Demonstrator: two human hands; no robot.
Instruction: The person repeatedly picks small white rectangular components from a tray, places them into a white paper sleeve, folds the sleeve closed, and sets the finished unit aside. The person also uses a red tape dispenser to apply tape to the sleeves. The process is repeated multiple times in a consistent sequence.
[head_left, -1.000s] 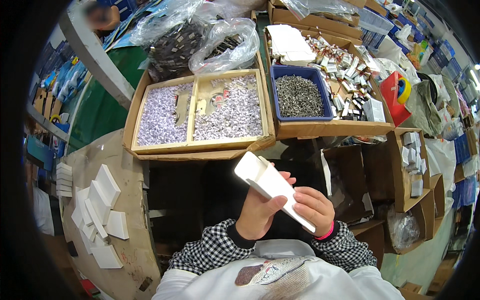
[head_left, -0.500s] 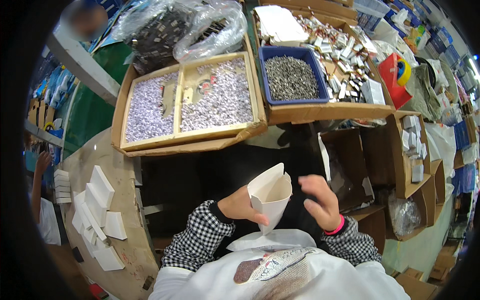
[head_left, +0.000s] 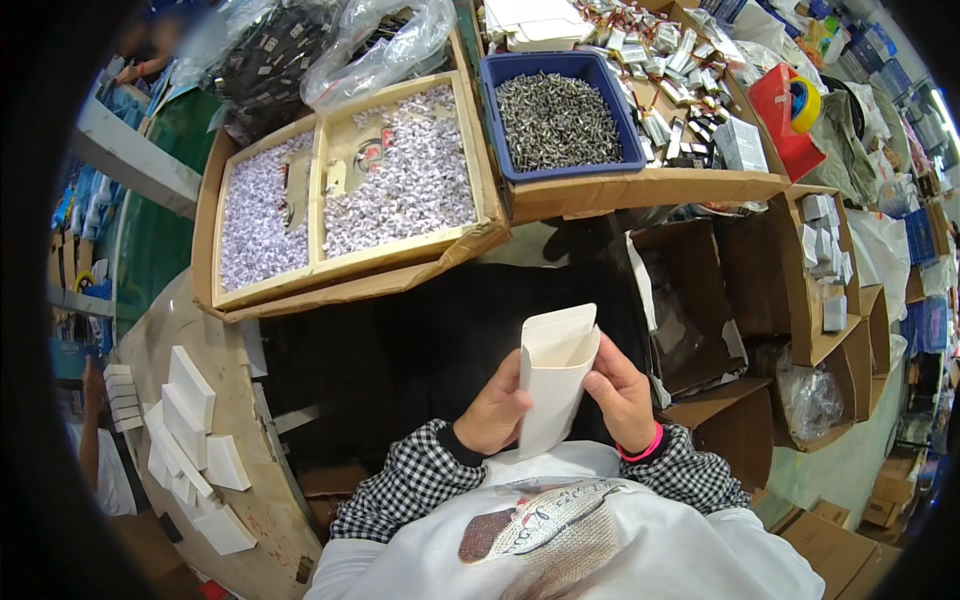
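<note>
A small white cardboard box (head_left: 552,398) stands upright between my hands, its top flap raised and its mouth open toward me. My left hand (head_left: 492,408) grips its left side, thumb on the front. On the right side, my right hand (head_left: 622,393) closes on the box's edge with thumb and fingers. The inside shows only in part, and the fingers behind the box are hidden. White boxes (head_left: 187,420) lie in a loose pile on the table to my left, beside a small stack of white boxes (head_left: 122,396).
Ahead are a wooden tray (head_left: 318,190) of small white pieces, a blue bin (head_left: 642,160) of small metal parts and a carton (head_left: 640,186) of small white-and-silver parts. Open cardboard boxes (head_left: 690,290) stand at right. Another person's arm (head_left: 90,425) shows at far left.
My right hand, apart from the box before, has come in and now holds its right side. The box has turned more upright, and the view has shifted slightly.
</note>
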